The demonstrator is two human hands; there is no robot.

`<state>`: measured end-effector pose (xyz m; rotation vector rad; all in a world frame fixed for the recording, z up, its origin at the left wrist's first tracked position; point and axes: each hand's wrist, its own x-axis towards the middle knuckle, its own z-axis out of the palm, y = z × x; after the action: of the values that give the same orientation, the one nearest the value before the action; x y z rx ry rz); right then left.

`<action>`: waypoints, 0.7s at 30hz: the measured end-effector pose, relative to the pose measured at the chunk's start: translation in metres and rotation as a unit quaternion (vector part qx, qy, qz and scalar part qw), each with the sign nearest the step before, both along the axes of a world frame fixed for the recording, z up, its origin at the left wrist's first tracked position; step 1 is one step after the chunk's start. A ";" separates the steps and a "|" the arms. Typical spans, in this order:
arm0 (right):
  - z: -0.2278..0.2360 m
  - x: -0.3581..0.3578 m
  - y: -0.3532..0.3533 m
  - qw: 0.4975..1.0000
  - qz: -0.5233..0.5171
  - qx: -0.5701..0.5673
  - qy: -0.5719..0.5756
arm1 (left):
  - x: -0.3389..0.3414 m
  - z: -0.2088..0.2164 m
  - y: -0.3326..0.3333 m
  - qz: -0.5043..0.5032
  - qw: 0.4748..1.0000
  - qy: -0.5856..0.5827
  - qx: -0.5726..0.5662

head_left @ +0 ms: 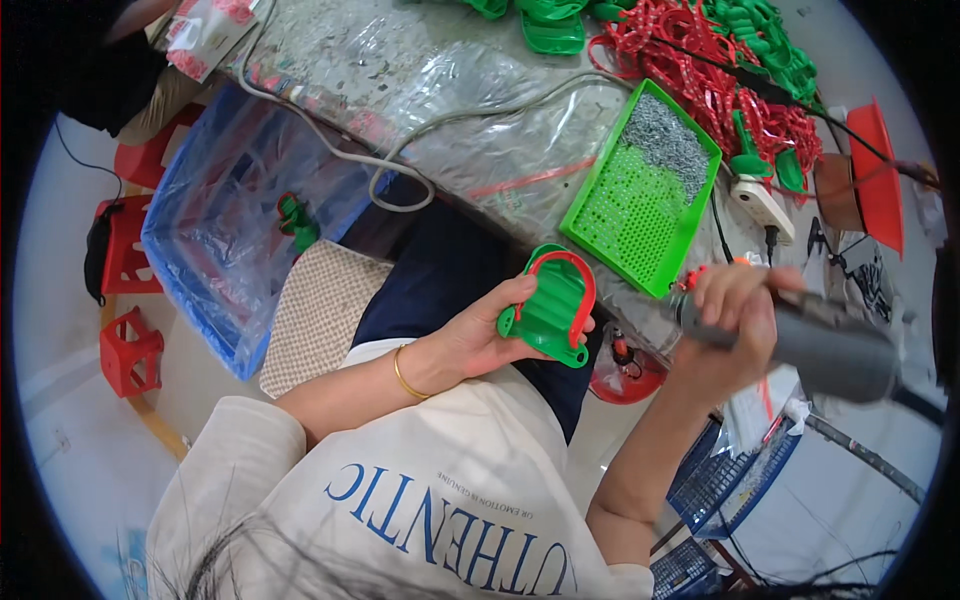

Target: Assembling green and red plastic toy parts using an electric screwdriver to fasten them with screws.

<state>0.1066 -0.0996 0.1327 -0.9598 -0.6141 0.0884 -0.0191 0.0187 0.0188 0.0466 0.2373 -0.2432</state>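
Near the middle of the frame, the left hand (468, 335) pinches a green plastic piece (556, 308) between the thumb at its left edge and fingers beneath; a red strap (588, 298) arcs along the piece's upper and right side. Centre right, the right hand (735, 320), slightly blurred, is curled around a gray power tool (835, 355). The piece lies to the left of that hand, apart from the tool's front end. Just above, a green tray (640, 205) holding small metal bits (665, 140) rests on the table (470, 110).
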 end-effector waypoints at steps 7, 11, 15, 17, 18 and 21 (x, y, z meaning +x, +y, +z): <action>-0.041 0.036 0.014 0.980 -0.156 -0.118 0.046 | 0.005 -0.006 -0.001 -0.023 0.998 -0.008 -0.052; -0.053 0.037 0.021 0.973 -0.172 -0.145 0.049 | 0.005 -0.013 0.003 -0.027 0.999 0.003 -0.037; -0.055 0.034 0.023 0.970 -0.173 -0.162 0.046 | 0.006 -0.013 0.003 -0.027 0.999 0.016 -0.039; -0.056 0.033 0.023 0.970 -0.174 -0.162 0.044 | 0.007 -0.013 0.002 -0.022 0.999 0.022 -0.041; -0.057 0.033 0.024 0.970 -0.176 -0.161 0.045 | 0.007 -0.013 0.002 -0.021 0.999 0.023 -0.041; -0.058 0.033 0.024 0.969 -0.180 -0.165 0.046 | 0.007 -0.016 0.003 -0.016 0.997 0.004 -0.072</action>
<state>0.1396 -0.0760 0.0751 -1.3703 -0.3361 -0.0911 -0.0121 0.0214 0.0032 -0.0934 0.2274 -0.2909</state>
